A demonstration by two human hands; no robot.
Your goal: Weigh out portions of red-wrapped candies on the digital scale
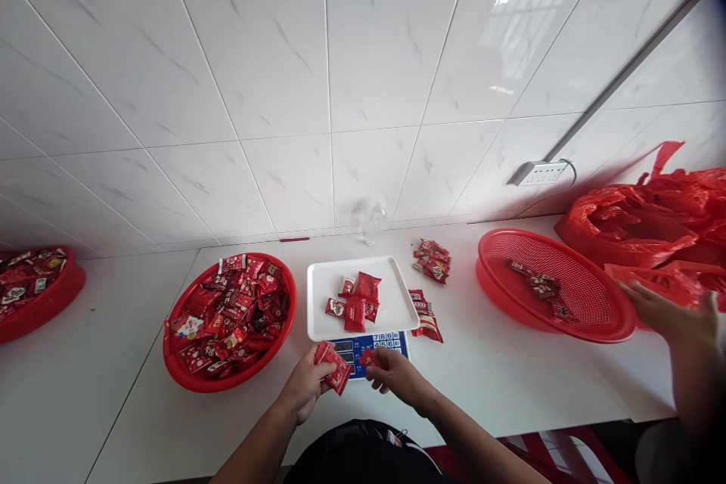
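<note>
In the head view, my left hand (305, 386) is closed around a red packet (333, 367), held just below the scale's front edge. My right hand (398, 376) pinches a small red candy packet (368, 358) over the blue keypad of the scale (358, 348). On the scale's white tray (318, 321) lie several red and white wrapped candies (355, 312). A red basket (175, 374) heaped with wrapped candies (227, 325) stands left of the tray. Some more red packets (426, 325) rest against the tray's right side.
A small pile of candies (434, 261) lies behind right. Farther right stands a red colander (493, 299) with a few packets inside; another person's hand (674, 318) is at its rim, near red plastic bags (629, 219). Another candy-filled basket (62, 291) is far left. A tiled wall (283, 91) bounds the back.
</note>
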